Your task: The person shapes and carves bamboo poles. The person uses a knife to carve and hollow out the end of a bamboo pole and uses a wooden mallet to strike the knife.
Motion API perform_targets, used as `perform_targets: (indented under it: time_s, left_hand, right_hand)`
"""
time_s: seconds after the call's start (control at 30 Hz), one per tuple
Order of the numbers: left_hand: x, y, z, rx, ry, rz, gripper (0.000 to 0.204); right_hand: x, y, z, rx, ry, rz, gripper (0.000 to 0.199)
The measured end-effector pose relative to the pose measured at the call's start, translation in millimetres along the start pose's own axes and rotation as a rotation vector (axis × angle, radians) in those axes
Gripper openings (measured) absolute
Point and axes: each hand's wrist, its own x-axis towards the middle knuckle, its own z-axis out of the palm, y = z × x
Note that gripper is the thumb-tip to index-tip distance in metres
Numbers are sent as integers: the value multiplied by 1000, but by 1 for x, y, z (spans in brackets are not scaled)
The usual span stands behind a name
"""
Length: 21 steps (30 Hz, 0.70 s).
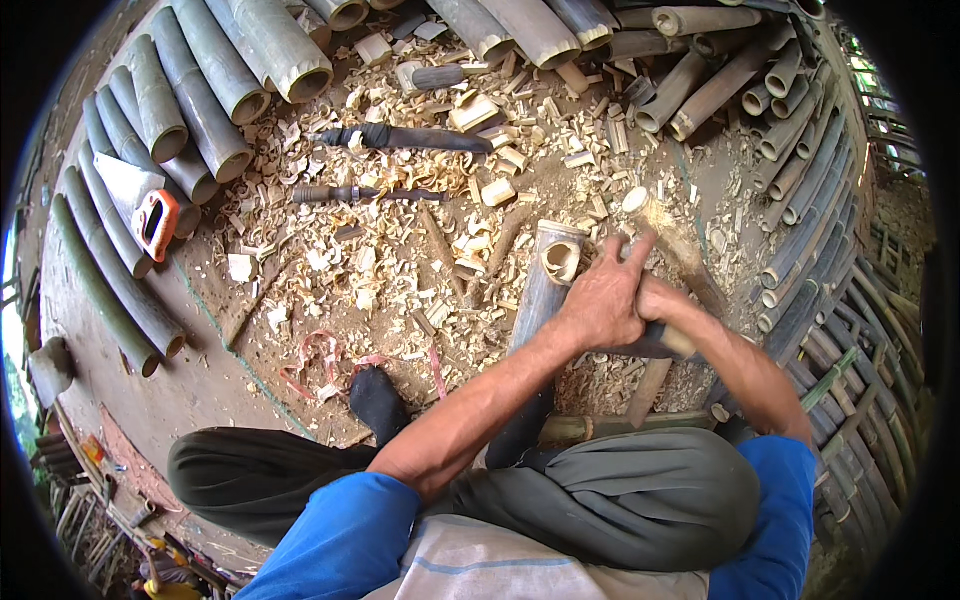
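Above the bamboo in front of me, my left hand has two fingers stretched forward and apart. Against it lies my right hand, its fingers mostly hidden behind the left. Just left of the hands is a grey bamboo tube with a pale rounded hole cut near its far end. Under the hands runs a dark bamboo piece, partly covered. Beyond the right hand, a pale wooden club-like piece lies aslant, its round end pointing away from me.
Shavings and chips cover the ground. A dark long-bladed tool, a chisel-like tool and a short dark-handled tool lie ahead. An orange-handled saw rests on bamboo tubes at left. More bamboo is stacked at far right.
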Motion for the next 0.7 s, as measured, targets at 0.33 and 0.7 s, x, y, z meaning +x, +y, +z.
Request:
perform_targets:
  time_s: [0.33, 0.7]
  left_hand:
    - [-66, 9, -64, 236, -93, -19, 109]
    - [-76, 24, -134, 1105, -411, -360, 26]
  right_hand:
    - [-33, -93, 114, 1431, 132, -83, 42]
    - [-7, -92, 117, 2000, -289, 84, 35]
